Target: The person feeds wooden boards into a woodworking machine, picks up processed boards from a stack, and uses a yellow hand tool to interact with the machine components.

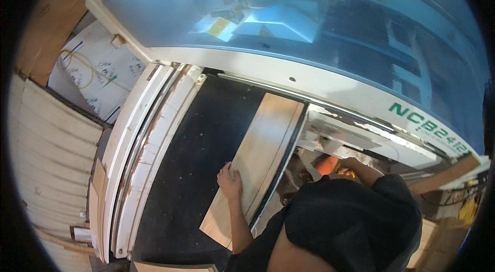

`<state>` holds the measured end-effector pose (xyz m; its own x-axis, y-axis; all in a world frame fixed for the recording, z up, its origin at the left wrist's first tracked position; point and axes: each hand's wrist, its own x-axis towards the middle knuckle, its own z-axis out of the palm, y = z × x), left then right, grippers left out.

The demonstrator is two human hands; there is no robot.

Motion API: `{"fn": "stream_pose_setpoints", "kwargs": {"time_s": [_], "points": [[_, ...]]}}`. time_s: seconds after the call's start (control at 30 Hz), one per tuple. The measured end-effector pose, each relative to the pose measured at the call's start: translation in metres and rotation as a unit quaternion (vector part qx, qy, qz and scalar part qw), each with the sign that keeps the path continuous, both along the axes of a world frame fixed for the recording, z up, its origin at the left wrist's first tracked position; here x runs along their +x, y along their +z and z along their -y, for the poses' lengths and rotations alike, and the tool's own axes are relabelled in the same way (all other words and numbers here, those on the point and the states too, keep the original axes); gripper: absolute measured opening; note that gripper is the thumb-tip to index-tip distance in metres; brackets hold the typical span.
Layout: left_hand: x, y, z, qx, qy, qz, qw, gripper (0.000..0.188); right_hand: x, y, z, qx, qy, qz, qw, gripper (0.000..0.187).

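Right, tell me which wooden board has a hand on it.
The long pale board on the black table: the left hand rests at its left edge. The lower board, cut off by the picture's edge, shows none.

"What's lying on the black bed (180,143)?"
"A long, pale wooden board (258,164), lying flat near the bed's right edge, a dark line running lengthwise."
"Beyond that edge?"
"Something orange (326,165) is partly showing."
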<state>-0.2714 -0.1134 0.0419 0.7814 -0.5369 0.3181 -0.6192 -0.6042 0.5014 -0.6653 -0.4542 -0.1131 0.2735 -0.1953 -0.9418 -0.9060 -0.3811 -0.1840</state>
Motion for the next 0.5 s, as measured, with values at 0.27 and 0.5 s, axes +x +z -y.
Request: {"fn": "stream_pose_setpoints", "kwargs": {"time_s": [0.27, 0.5], "points": [[-0.004, 0.011, 0.017, 0.024, 0.027, -0.007, 0.999, 0.032, 0.12, -0.037, -0.009, 0.089, 0.176, 0.022, 0.98, 0.027], [-0.004, 0.004, 0.024, 0.019, 0.018, -0.007, 1.0, 0.031, 0.184, -0.089, -0.063, 0.241, 0.382, -0.002, 0.892, 0.033]]}}
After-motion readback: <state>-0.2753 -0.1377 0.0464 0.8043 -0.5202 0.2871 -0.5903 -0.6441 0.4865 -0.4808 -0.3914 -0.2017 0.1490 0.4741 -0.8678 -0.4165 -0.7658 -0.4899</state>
